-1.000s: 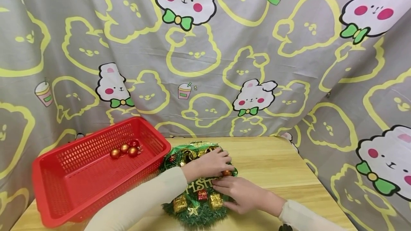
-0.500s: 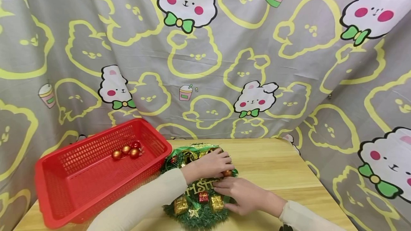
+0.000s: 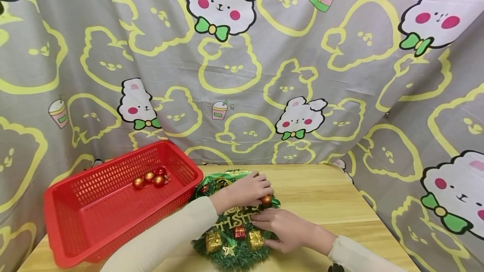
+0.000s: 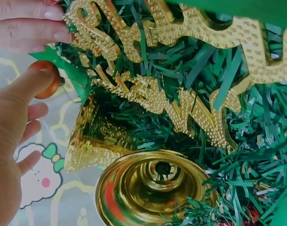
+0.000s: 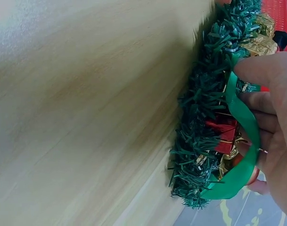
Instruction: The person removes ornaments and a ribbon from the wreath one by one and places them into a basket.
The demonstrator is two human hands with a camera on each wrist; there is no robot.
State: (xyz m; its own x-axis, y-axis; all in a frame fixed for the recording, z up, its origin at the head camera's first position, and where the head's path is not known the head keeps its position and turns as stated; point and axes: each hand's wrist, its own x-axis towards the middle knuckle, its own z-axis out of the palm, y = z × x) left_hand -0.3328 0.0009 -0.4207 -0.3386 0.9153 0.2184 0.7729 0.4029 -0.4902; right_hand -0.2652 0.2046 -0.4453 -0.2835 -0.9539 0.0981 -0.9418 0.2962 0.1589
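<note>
A green tinsel Christmas wreath (image 3: pixel 234 259) lies on the wooden table, bearing gold lettering (image 3: pixel 235 221), small gold and red gift boxes and a gold star. Over its upper right part, my left hand (image 3: pixel 245 190) pinches an orange bauble (image 3: pixel 266 200). The left wrist view shows the thumb on that bauble (image 4: pixel 51 87), near a gold bell (image 4: pixel 152 190). My right hand (image 3: pixel 285 228) holds the wreath's right side, fingers over the front and thumb at the outer edge. A green ribbon (image 5: pixel 244 117) loops beside the right hand's fingers.
To the left stands a red perforated plastic basket (image 3: pixel 96 217), with several shiny baubles (image 3: pixel 151 178) in its far right corner. Behind the table (image 3: pixel 321 196) hangs a grey curtain (image 3: pixel 242 70) with cartoon prints. Part of a small black object (image 3: pixel 334 268) shows at the front edge.
My left hand has shifted slightly, and the orange bauble under its fingers has moved up a little and shows more. The right hand keeps its place on the wreath.
</note>
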